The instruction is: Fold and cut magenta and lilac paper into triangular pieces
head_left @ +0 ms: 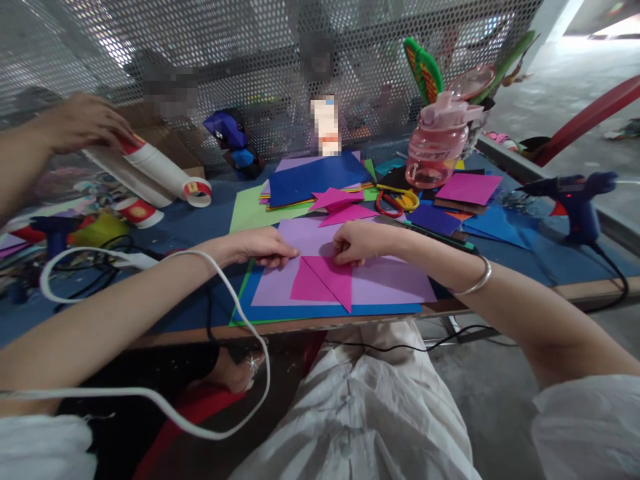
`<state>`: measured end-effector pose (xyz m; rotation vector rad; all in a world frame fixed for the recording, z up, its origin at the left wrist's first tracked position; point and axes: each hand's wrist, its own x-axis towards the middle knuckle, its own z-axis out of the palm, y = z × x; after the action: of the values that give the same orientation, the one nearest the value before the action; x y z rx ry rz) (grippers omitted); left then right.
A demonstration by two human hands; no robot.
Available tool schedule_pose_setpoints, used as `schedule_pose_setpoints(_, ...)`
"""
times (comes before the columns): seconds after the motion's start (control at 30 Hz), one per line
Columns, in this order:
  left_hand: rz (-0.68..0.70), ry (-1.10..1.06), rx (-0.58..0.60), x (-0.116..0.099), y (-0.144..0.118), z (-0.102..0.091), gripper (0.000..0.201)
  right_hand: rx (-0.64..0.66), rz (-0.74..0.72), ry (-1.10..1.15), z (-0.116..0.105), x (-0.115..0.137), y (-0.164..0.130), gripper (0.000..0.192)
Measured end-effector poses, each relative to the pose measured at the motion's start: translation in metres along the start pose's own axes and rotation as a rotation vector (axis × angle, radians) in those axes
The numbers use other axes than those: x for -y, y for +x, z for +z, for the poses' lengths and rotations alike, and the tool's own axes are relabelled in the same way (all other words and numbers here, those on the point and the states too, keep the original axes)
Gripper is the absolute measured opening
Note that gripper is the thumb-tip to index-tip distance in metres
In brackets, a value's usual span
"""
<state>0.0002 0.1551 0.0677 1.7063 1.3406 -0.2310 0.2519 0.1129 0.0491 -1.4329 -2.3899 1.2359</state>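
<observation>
A partly folded magenta paper (pixel 320 283) with a diagonal edge lies on a light purple sheet (pixel 393 283). My left hand (pixel 273 248) is closed, its thumb and fingertips together at the paper's upper left corner. At the upper right corner my right hand (pixel 357 241) is curled with its fingers pinched on the same paper. Blue and green sheets (pixel 325 312) show beneath the purple one. Just beyond my hands rest folded magenta pieces (pixel 345 205) and a pair of scissors with red and yellow handles (pixel 397 201).
Stacked coloured sheets (pixel 315 180) and a pink bottle (pixel 431 150) stand behind. At right are a green cutter (pixel 443 235) and a glue gun (pixel 575 200). A co-worker's hand (pixel 83 123) holds paper cups (pixel 155 167) at left. A white cable (pixel 263 373) loops across my left arm.
</observation>
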Motion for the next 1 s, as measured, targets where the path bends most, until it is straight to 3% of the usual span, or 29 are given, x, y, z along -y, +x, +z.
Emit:
schedule_pose_setpoints(0.13,0.14,0.009,-0.183,-0.001,-0.004,0.005,0.047,-0.015,0.0,0.04,0.001,-0.002,-0.001,0.018)
schedule_pose_setpoints(0.27,0.302,0.251,-0.439,-0.004,-0.005,0.018,0.039,-0.036,0.005,0.118,0.0,-0.003,-0.001,0.016)
schedule_pose_setpoints(0.37,0.325,0.397,-0.468,-0.006,-0.007,0.03,0.048,-0.12,-0.014,0.106,-0.003,-0.003,-0.001,0.01)
schedule_pose_setpoints(0.5,0.343,0.472,-0.465,-0.009,-0.01,0.043,0.065,-0.26,-0.088,-0.089,-0.003,-0.001,-0.002,0.014)
schedule_pose_setpoints(0.73,0.475,0.488,-0.455,-0.006,0.0,0.042,0.037,-0.199,-0.092,-0.203,0.008,0.01,-0.012,0.029)
schedule_pose_setpoints(0.8,0.525,0.477,-0.517,-0.003,0.003,0.042,0.028,-0.23,-0.058,-0.192,0.01,0.013,-0.012,0.025)
schedule_pose_setpoints(0.9,0.627,0.425,-0.711,0.002,0.003,0.046,0.018,-0.288,0.002,-0.118,0.014,0.015,-0.009,0.02)
schedule_pose_setpoints(1.0,0.704,0.22,-0.844,0.006,0.001,0.052,0.027,-0.427,0.03,0.026,0.018,0.015,-0.005,0.018)
